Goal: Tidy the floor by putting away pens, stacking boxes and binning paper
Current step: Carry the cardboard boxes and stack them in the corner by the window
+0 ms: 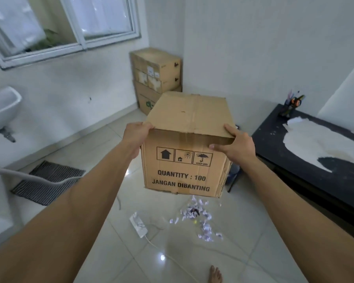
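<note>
The left hand (137, 137) curls its fingers over the near left top edge of a brown cardboard box printed with handling symbols and the words "QUANTITY : 100" (184, 148), its palm pressed to the left side; the right hand (236, 144) clasps the near right top corner, fingers lying along the top edge and thumb laid across the printed face. Between them the box hangs in the air, tilted slightly, clear of the pale glossy tiled floor (102, 172). Below the box, on the floor, lies a scatter of small crumpled white paper scraps (200, 219), with something small and dark among them that is too blurred to name. Left of those scraps rests a white power strip with a white cord (139, 224). Beyond the box, in the room's corner, stands a stack of brown cardboard cartons (156, 78), well apart from the held one. Right of the box runs a black table with a torn white sheet on it (274, 137), and at the table's far end a dark pen holder with pens (290, 106). Left of the box, by the wall, lies a grey striped mat (49, 182), and higher on that wall hangs a white sink (2, 107). A bare foot (215, 275) shows at the bottom edge.
</note>
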`<state>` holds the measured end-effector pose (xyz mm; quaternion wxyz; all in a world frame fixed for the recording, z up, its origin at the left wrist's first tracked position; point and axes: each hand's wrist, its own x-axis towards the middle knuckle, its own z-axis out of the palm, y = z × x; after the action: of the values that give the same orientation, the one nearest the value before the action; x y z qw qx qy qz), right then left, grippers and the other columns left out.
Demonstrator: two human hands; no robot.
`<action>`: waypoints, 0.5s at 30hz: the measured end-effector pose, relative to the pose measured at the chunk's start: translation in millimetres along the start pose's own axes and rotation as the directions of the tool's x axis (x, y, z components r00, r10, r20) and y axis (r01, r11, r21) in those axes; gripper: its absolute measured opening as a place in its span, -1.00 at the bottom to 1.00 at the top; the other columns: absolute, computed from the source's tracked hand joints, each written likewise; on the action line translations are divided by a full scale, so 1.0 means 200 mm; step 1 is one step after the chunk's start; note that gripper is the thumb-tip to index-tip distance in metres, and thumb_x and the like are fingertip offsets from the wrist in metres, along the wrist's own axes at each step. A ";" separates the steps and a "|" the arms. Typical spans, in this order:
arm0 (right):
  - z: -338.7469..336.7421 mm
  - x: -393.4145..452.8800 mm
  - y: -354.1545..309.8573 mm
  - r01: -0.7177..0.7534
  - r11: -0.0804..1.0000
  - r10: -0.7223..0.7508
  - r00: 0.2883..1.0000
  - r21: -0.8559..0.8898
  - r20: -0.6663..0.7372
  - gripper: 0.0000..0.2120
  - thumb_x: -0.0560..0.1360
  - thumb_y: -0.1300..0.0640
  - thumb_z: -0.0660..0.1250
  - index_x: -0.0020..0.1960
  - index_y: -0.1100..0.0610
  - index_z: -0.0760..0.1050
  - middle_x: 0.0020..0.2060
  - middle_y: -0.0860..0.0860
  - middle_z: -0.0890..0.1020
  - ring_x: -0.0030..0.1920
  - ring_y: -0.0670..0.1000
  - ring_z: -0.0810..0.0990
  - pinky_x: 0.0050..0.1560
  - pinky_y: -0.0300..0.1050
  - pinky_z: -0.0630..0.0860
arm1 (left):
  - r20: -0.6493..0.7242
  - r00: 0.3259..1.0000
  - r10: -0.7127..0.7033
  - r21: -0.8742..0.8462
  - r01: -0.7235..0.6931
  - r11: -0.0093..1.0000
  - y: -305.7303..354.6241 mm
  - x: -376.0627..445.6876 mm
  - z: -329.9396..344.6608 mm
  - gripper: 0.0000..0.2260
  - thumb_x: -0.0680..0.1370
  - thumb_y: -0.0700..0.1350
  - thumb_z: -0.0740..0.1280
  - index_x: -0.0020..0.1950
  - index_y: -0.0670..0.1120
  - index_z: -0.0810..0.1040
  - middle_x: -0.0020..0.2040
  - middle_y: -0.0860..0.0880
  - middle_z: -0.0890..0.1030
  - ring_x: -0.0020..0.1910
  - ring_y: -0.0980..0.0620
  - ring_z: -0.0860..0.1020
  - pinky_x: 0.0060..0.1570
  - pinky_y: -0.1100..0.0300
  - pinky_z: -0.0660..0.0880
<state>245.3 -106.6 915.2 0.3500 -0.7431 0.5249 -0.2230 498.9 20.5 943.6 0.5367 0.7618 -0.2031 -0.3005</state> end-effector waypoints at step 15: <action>0.12 0.92 -0.58 0.221 0.975 -0.221 0.975 0.013 -0.024 -0.08 0.34 -0.09 0.63 0.59 -0.02 0.29 0.38 0.05 0.54 0.34 0.08 0.52 0.30 -0.04 0.48 | -0.163 0.977 0.135 -0.026 -0.141 0.990 0.53 0.79 -0.16 -0.88 0.59 -0.05 0.32 0.05 -0.07 0.57 0.02 -0.05 0.61 -0.06 0.01 0.54 -0.24 0.17 0.44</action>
<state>399.7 -248.6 980.9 0.3228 -0.7916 0.4412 -0.2730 637.9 -93.4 1012.8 0.5848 0.7576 -0.2059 -0.2041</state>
